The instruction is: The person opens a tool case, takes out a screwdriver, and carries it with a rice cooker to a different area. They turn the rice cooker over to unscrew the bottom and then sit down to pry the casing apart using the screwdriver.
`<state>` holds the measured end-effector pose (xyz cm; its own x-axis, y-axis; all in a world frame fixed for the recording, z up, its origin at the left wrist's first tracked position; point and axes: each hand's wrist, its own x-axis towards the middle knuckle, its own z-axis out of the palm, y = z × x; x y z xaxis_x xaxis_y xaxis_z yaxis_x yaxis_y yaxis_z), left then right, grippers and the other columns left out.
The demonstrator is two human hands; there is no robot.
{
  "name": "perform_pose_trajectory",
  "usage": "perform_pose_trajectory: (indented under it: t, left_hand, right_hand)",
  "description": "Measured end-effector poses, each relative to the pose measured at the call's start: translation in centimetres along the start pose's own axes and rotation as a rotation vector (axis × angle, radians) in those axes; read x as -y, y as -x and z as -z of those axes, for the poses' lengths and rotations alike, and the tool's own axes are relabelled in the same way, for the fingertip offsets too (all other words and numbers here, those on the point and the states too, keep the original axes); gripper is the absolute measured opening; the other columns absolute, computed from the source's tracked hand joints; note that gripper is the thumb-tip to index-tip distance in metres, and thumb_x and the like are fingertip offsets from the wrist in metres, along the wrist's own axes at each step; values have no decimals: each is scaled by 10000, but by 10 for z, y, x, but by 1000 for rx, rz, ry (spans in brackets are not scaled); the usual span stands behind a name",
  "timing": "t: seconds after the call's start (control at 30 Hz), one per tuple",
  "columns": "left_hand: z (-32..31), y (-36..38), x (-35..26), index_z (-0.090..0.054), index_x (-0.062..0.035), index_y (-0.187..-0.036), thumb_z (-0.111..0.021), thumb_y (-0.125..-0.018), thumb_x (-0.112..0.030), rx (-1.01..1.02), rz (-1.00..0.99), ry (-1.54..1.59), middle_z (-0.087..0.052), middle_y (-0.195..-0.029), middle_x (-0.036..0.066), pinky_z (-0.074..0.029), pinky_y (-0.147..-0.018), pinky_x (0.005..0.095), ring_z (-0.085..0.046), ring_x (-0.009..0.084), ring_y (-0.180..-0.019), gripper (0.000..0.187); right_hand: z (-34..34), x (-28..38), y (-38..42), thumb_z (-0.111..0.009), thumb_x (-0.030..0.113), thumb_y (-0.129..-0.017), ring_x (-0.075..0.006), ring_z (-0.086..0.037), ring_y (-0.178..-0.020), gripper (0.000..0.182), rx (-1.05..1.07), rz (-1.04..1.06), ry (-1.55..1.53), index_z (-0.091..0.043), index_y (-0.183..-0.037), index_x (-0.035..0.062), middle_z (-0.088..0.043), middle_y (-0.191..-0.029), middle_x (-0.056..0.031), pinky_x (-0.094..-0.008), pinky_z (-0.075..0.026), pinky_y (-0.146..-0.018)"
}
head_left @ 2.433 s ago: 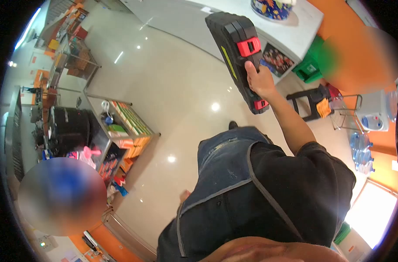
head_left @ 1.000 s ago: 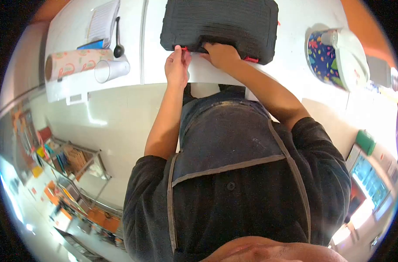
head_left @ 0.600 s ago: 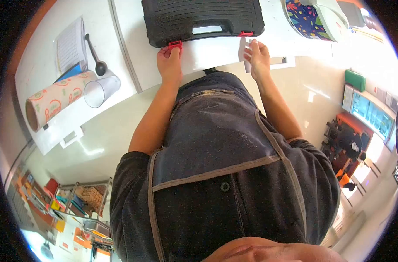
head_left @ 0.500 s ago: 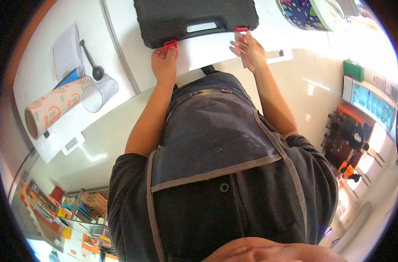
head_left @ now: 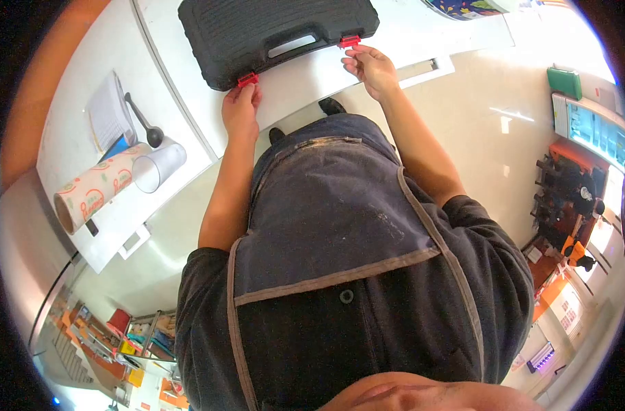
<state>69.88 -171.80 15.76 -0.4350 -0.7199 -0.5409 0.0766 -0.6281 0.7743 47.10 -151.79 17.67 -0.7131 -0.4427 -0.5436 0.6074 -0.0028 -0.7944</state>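
A closed black plastic carrying case (head_left: 278,31) lies on the white table, its handle side toward me. Near the left end of that side, the fingertips of my left hand (head_left: 241,115) pinch a red latch (head_left: 248,79). At the other end, my right hand (head_left: 374,72) has its thumb and index finger at a second red latch (head_left: 350,42), with the other fingers curled below. Between the two hands is the case's cut-out handle (head_left: 292,46). The case's contents are hidden.
On the left of the table (head_left: 182,147) lie a patterned paper roll (head_left: 96,188), a clear plastic cup (head_left: 160,168), a black spoon (head_left: 144,122) and papers (head_left: 108,113). A colourful patterned container (head_left: 466,7) is at the far right. A green case (head_left: 564,83) stands off to the right.
My right hand has come up to the right latch, its fingers now closer together. My left hand stays at the left latch. The view has shifted, so the case appears further left.
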Motion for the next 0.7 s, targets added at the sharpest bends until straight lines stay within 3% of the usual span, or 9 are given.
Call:
perform_pose_trajectory:
  t: [0.13, 0.3, 0.5, 0.6, 0.7]
  left_hand:
    - [-13, 9, -15, -574, -5, -1101, -726, -927, -179, -50, 90, 62, -688, -1042, 95, -574, -820, 318, -659, 181, -925, 289]
    - [-15, 11, -14, -623, -80, -1037, -721, -936, -270, -87, 167, 46, -641, -883, 18, -544, -752, 297, -621, 142, -832, 236]
    - [-14, 23, -29, -654, -117, -1027, -692, -938, -441, -102, 200, -315, -597, -823, -11, -497, -677, 275, -581, 117, -767, 337]
    - [-22, 26, -39, -656, -117, -1038, -692, -940, -436, -142, 177, -281, -624, -867, -2, -484, -669, 272, -590, 121, -773, 336]
    - [-21, 23, -44, -655, -115, -1043, -697, -944, -402, -105, 216, -184, -648, -907, 10, -479, -673, 276, -611, 131, -799, 307]
  right_hand:
    - [-6, 15, 8, -605, 118, -999, -170, -682, -845, 263, 45, -48, -96, -538, -1201, -37, -665, -1025, -113, -278, -599, -745]
    - [-4, 9, -6, -704, 136, -947, -125, -655, -762, 321, 96, -50, -93, -540, -1174, -22, -670, -950, -80, -245, -583, -686]
    - [-4, 15, -7, -708, 135, -946, -123, -637, -754, 234, 5, 52, 250, -534, -1065, 33, -672, -954, -75, -235, -558, -656]
    - [-7, 20, -7, -699, 110, -941, -122, -627, -739, 230, 31, -13, 49, -523, -1067, 32, -669, -935, -77, -222, -544, -646]
    - [6, 18, -18, -685, 105, -947, -128, -641, -752, 201, 206, -80, -139, -532, -1049, 26, -672, -936, -86, -231, -552, -657]
